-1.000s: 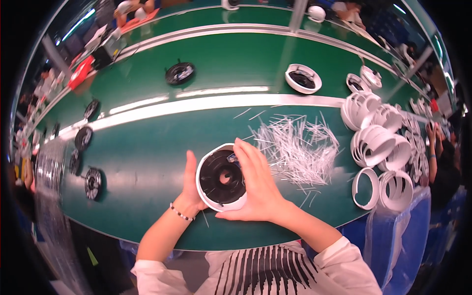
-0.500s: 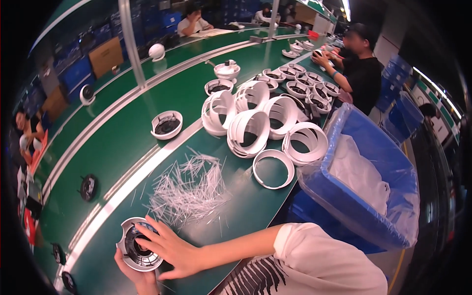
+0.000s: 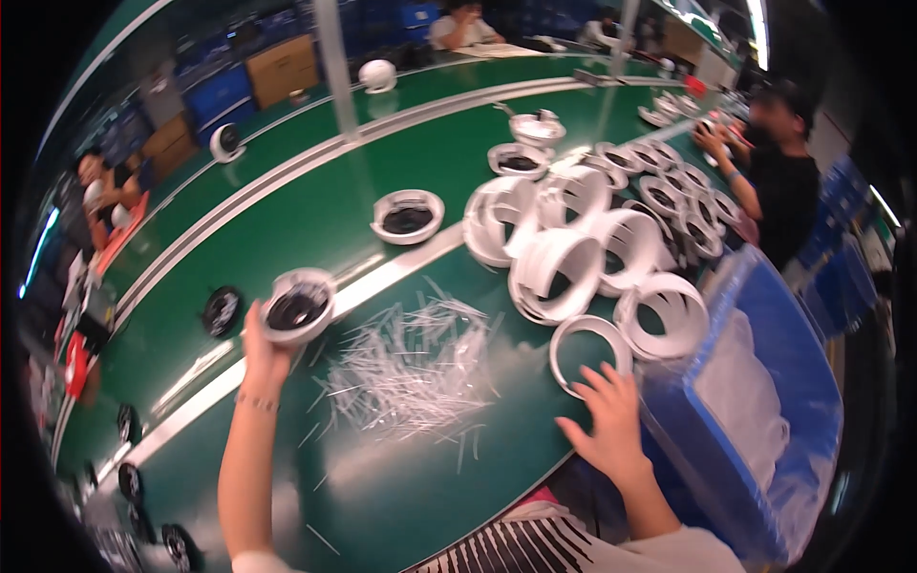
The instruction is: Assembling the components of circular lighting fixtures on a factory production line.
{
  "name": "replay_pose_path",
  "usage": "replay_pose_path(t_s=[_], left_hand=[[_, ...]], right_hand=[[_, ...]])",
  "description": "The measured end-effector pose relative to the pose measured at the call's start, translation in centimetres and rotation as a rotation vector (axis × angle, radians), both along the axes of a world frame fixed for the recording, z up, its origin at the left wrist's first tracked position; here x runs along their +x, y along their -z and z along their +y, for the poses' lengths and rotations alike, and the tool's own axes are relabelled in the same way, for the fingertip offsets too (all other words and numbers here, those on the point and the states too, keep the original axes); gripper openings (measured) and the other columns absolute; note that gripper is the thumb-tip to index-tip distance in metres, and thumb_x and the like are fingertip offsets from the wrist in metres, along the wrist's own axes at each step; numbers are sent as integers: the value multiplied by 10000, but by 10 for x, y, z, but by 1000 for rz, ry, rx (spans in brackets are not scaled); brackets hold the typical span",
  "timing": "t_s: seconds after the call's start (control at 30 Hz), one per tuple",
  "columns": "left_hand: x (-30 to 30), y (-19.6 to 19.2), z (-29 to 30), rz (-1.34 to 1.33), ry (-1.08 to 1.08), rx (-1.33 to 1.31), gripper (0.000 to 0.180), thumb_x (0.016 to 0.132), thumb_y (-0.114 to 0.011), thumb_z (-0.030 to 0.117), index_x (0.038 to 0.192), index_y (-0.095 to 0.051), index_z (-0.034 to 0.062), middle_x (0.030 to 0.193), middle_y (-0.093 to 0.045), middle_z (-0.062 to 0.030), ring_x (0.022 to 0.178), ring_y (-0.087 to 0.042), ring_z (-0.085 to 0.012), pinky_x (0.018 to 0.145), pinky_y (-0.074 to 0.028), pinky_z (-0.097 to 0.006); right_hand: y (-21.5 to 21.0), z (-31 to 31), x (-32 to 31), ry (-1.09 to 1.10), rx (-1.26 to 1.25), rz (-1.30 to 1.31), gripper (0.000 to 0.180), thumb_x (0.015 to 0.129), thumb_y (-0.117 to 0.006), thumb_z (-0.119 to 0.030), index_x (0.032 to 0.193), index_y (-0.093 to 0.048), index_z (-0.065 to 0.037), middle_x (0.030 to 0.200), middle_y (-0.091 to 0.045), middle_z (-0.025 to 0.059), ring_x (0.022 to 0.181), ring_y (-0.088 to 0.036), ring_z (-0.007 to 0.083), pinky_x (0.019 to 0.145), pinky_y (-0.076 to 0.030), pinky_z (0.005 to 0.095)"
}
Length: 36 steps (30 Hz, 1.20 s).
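Note:
My left hand [image 3: 265, 349] grips a round white housing with a black part inside [image 3: 297, 307], held up near the metal rail at the left. On the right, my right hand [image 3: 611, 420] is open, its spread fingers at the near edge of a single white ring [image 3: 590, 355]; whether they touch it I cannot tell. Beyond that ring stand several stacks of white rings [image 3: 558, 277]. Between my two hands a loose pile of thin clear strips [image 3: 420, 368] lies on the green tabletop.
A blue bin lined with clear plastic [image 3: 702, 401] stands at the table's right edge. Another white housing [image 3: 408, 218] sits beyond the rail [image 3: 205, 396]. Black round parts [image 3: 223, 311] lie at the left. A co-worker [image 3: 778, 172] works at the far right beside many white housings.
My right hand has left the housing and moved right to the single ring. My left hand has carried the housing forward toward the rail. The whole view has shifted.

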<state>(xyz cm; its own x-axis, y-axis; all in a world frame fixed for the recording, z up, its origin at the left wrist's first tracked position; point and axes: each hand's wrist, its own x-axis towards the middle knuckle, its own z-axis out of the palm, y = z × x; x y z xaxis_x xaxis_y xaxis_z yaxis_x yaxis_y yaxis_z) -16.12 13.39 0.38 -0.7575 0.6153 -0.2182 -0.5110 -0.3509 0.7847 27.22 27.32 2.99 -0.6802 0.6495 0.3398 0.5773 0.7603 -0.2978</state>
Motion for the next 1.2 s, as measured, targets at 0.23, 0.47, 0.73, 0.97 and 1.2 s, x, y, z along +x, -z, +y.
replay_pose_path(t_s=[0.23,0.47,0.73,0.97,1.2], left_hand=[[-31,2,82,25,-23,-117,464,886,-350,386,1087,-442,-22,1103,-505,-147,1034,-493,-260,887,-403,-427],[-59,4,76,1075,-479,-815,477,801,-492,383,1061,-485,-17,961,-571,-192,889,-550,-314,754,-433,-368],[-118,-11,-17,1020,-572,-1650,445,737,-560,255,1125,-454,66,1018,-560,-168,980,-518,-320,821,-393,-458],[-119,16,-21,1071,-623,-1211,567,597,-687,171,1108,-486,32,820,-624,-142,799,-596,-277,745,-465,-354],[-58,-13,-56,803,-356,-632,354,761,-547,14,1111,-486,9,939,-549,-81,777,-569,-154,584,-502,-251]], right_hand=[[18,16,11,94,-33,80,130,608,-646,-65,724,-586,-71,899,-581,46,1033,-452,301,974,-189,519],[13,19,11,-159,125,217,291,680,-676,-102,918,-555,14,869,-576,159,817,-568,265,890,-349,502],[-39,-29,-28,-430,-24,501,108,654,-641,58,721,-572,9,599,-544,95,512,-532,208,707,-489,447],[-45,-78,-81,-1182,-256,514,259,643,-572,-73,893,-619,-26,715,-577,61,592,-538,154,646,-475,261],[-12,-144,-100,-1132,-118,2,292,609,-550,-103,883,-551,-1,546,-450,24,466,-485,137,503,-389,252]])
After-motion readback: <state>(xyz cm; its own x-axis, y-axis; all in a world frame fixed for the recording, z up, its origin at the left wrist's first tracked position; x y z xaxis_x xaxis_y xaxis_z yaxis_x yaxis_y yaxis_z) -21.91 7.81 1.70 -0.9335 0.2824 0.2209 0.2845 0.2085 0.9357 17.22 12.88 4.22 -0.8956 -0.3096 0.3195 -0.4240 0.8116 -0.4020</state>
